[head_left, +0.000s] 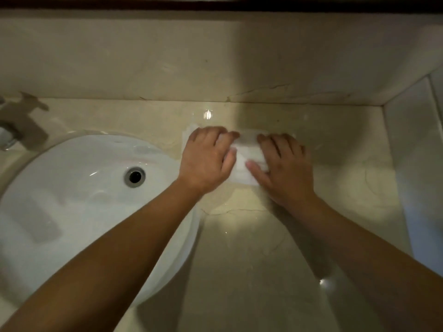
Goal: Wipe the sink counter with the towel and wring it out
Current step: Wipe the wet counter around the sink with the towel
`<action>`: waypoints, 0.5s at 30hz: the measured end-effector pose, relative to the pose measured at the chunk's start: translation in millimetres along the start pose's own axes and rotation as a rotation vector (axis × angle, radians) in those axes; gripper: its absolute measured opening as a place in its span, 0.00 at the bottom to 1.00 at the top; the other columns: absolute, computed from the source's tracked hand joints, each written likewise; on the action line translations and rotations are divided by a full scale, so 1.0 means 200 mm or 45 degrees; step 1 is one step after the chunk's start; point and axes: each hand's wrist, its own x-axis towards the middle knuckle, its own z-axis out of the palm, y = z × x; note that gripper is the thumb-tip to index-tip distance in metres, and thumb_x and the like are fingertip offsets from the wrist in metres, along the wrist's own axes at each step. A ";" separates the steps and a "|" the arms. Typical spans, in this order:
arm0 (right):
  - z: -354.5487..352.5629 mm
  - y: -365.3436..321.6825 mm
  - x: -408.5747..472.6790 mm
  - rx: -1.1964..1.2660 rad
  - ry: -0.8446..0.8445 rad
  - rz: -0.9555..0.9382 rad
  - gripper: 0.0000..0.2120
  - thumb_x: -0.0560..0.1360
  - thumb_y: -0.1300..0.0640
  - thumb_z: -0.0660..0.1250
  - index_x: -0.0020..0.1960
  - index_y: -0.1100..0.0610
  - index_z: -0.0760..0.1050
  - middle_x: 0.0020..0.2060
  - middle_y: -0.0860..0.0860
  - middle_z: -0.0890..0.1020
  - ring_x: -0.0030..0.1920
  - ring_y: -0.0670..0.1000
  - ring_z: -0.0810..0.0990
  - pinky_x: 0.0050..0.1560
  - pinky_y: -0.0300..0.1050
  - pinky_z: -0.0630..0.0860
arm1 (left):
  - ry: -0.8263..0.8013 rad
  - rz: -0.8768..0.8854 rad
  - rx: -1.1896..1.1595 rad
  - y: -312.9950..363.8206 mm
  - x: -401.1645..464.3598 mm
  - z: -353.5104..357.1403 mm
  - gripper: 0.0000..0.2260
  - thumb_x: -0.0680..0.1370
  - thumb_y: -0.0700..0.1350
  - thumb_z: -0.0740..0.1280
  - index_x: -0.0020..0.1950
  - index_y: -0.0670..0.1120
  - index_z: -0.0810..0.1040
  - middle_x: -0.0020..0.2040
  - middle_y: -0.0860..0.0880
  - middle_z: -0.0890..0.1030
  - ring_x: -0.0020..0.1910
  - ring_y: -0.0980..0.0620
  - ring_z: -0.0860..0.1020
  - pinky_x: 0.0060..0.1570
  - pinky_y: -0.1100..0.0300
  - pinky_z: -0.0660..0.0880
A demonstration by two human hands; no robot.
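Towel (pixel 248 155) under both hands, sink (pixel 72 202) alongside.

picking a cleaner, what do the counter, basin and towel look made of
Counter: polished beige stone, probably marble, from its veins and sharp glare.
Basin: glossy white ceramic by its smooth shine.
Towel: thin white cloth or paper, matte and creased under both hands; too blurred to settle.

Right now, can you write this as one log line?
step: wiping | left hand and right hand: flat on towel | towel: on counter
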 end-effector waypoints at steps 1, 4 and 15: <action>-0.02 -0.02 -0.09 0.004 -0.014 -0.008 0.29 0.80 0.35 0.54 0.68 0.56 0.75 0.60 0.57 0.79 0.61 0.61 0.77 0.51 0.54 0.70 | 0.000 0.024 0.000 0.03 -0.08 0.00 0.19 0.80 0.51 0.55 0.65 0.45 0.77 0.58 0.43 0.79 0.58 0.44 0.76 0.59 0.47 0.70; -0.09 -0.05 -0.32 -0.007 -0.019 -0.052 0.29 0.80 0.37 0.55 0.67 0.58 0.76 0.62 0.58 0.79 0.62 0.62 0.77 0.54 0.56 0.72 | 0.027 0.024 0.018 0.12 -0.30 0.00 0.19 0.80 0.50 0.56 0.64 0.43 0.78 0.58 0.40 0.79 0.57 0.42 0.76 0.58 0.47 0.72; 0.00 0.05 0.04 -0.014 -0.007 -0.050 0.27 0.81 0.36 0.54 0.67 0.53 0.75 0.61 0.55 0.79 0.60 0.59 0.76 0.51 0.53 0.70 | -0.013 -0.132 0.084 0.04 0.00 0.04 0.19 0.79 0.53 0.56 0.65 0.50 0.76 0.64 0.45 0.77 0.63 0.44 0.73 0.64 0.49 0.67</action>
